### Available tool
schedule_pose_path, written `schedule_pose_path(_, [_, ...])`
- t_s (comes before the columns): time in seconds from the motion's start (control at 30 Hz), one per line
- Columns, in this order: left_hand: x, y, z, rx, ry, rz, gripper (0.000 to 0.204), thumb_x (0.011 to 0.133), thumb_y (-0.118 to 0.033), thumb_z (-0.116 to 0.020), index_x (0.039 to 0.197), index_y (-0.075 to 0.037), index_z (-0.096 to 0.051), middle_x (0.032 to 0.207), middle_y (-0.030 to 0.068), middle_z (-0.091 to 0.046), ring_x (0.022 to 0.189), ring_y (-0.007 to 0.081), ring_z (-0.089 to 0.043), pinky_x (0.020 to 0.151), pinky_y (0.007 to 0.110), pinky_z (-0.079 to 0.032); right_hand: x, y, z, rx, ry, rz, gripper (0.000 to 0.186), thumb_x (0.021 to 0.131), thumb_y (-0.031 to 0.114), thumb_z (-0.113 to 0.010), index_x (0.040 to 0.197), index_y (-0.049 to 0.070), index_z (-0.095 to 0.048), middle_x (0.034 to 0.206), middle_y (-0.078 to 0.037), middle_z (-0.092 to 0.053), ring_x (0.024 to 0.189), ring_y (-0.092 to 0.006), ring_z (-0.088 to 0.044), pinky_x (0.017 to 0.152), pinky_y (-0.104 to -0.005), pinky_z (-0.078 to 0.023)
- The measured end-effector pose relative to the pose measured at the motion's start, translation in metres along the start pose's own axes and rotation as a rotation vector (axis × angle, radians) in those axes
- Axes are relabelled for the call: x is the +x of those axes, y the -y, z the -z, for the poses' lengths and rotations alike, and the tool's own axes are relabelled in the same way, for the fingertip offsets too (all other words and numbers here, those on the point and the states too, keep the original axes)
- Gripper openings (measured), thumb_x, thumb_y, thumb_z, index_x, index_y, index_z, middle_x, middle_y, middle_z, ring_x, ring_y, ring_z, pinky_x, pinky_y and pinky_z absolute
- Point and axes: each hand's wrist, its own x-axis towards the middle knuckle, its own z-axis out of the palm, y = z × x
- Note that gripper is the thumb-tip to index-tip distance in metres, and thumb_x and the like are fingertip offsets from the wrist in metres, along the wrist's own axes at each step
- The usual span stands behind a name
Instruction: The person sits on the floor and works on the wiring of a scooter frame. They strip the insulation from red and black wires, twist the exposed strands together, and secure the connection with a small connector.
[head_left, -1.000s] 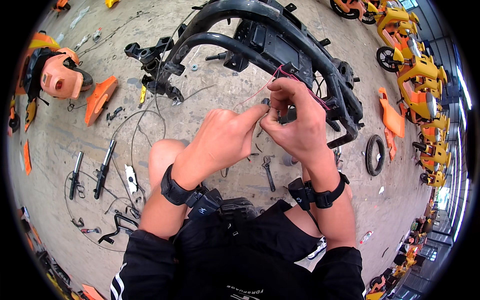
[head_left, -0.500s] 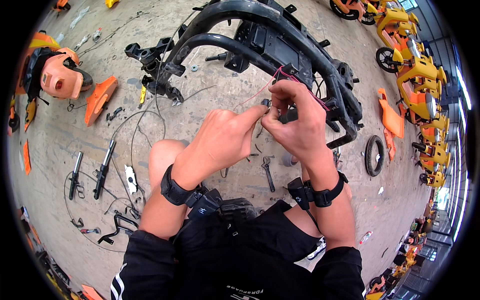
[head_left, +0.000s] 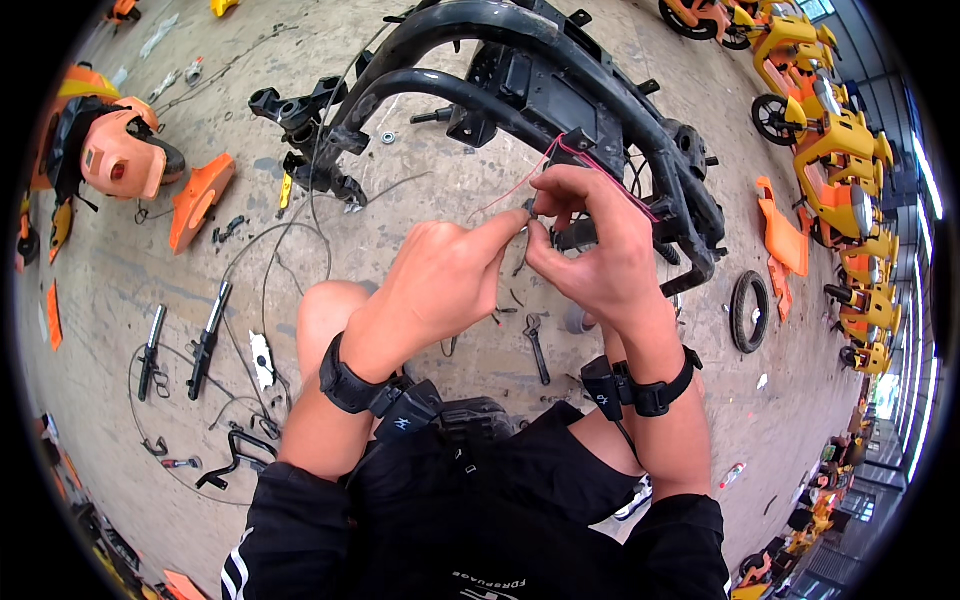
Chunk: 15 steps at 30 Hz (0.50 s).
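Observation:
In front of me is a black metal scooter frame with pink-red wires looped over one of its brackets. Just below them, my left hand pinches a small dark piece, perhaps a connector, between thumb and forefinger. My right hand is curled at the same piece from the right, its thumb and forefinger close around it. Both fingertips partly hide the piece. A thin wire runs down toward the fingers. Both my wrists wear black strapped devices.
An adjustable wrench lies below my hands. Shock absorbers, cables and an orange panel lie left, near an orange scooter body. A tyre and orange panel lie right, beside rows of yellow scooters.
My right hand's fingers and thumb have shifted slightly at the small piece, with the forefinger a little lower. My left hand stays almost still.

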Motion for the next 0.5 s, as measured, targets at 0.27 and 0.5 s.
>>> schedule_pose_path(0.27, [-0.0021,0.0001,-0.0002,0.06,0.031,0.021,0.032,0.085,0.004,-0.062,0.116,-0.002,-0.067,0.065,0.0209,-0.061,0.056,0.0395,-0.061,0.05,0.044,-0.045,0.0014,-0.0031,0.0019,0.021,0.057,-0.037,0.039,0.074,-0.005,-0.072,0.111,0.005,-0.064,0.084,-0.006,-0.064,0.072,-0.018,-0.063,0.066,-0.0298,-0.054])
schedule_pose_path(0.5, [0.0016,-0.0002,0.0028,0.053,0.065,-0.008,0.034,0.085,0.004,-0.063,0.118,-0.002,-0.067,0.064,0.02,-0.061,0.055,0.0395,-0.061,0.05,0.044,-0.044,0.0021,-0.0017,-0.0015,0.097,0.004,-0.087,0.042,0.069,-0.008,-0.071,0.109,0.005,-0.061,0.082,-0.005,-0.062,0.07,-0.0156,-0.059,0.065,-0.0291,-0.052])
